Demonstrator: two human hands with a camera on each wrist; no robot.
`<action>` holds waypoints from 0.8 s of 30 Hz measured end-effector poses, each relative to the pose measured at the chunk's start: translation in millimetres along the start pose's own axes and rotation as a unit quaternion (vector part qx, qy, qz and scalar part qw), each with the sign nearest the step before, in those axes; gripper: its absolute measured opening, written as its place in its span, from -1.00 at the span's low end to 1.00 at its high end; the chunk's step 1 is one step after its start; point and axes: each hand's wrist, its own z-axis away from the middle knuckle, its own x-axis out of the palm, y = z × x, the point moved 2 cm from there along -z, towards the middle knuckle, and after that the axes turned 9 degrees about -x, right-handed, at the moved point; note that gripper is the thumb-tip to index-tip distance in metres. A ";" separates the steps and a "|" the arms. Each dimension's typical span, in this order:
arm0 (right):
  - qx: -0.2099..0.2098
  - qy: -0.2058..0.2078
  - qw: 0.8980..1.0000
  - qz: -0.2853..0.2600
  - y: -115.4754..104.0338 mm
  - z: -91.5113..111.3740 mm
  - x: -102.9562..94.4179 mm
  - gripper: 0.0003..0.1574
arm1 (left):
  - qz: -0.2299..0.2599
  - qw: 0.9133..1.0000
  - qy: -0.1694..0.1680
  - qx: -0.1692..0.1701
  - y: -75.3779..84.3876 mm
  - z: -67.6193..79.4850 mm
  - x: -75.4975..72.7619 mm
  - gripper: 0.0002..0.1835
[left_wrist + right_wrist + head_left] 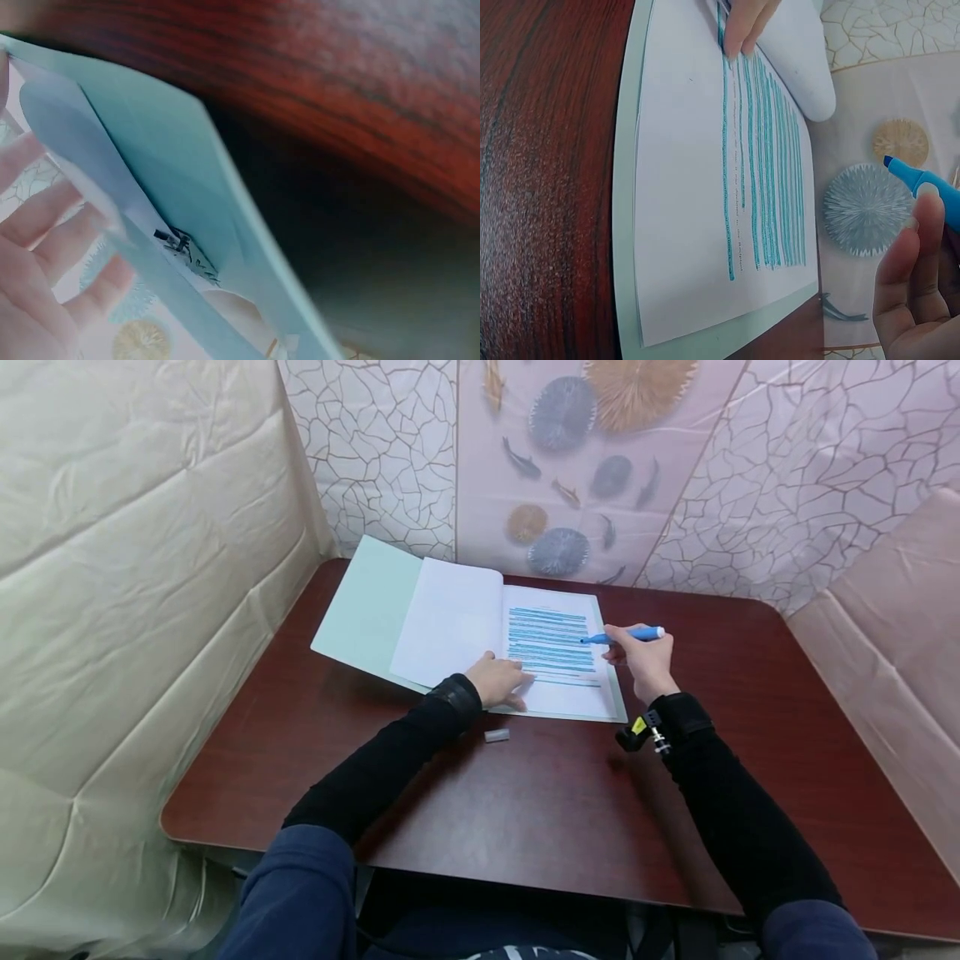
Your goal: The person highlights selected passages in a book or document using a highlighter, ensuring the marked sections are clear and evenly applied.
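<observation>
A pale green folder [369, 602] lies open on the table, its left cover lifted at a slant. White sheets are inside, one turned to the left. Printed lines on the right-hand sheet [558, 700] are mostly covered with blue strokes. My left hand [495, 681] rests at the lower inner edge of this sheet, fingers extended over it; the left wrist view shows them [45, 262] spread. My right hand [647, 660] pinches a blue marker [624, 636] above the sheet's right side. Uncapped, the marker [924, 186] shows a dark blue tip raised off the paper in the right wrist view.
A small grey piece [497, 736], too small to identify, lies on the reddish-brown table [540, 810] in front of the folder. A patterned cloth [390, 452] hangs behind the table. Cream padded covers [127, 610] flank it on both sides.
</observation>
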 end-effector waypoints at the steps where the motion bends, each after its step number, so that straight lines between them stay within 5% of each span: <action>1: 0.000 -0.001 1.000 0.000 0.0 0.1 -0.2 -0.72 | 0.001 1.000 0.004 0.008 0.4 -0.2 -0.4 -0.34; 12: 0.004 0.011 1.000 0.005 1.3 -3.0 -4.4 -0.81 | -0.016 0.994 0.031 0.107 11.2 6.3 -6.1 -0.81; 24: -0.025 0.047 0.997 -0.047 -9.0 -1.0 -9.1 -0.62 | 0.019 0.996 0.062 0.060 11.2 0.8 -3.7 -0.81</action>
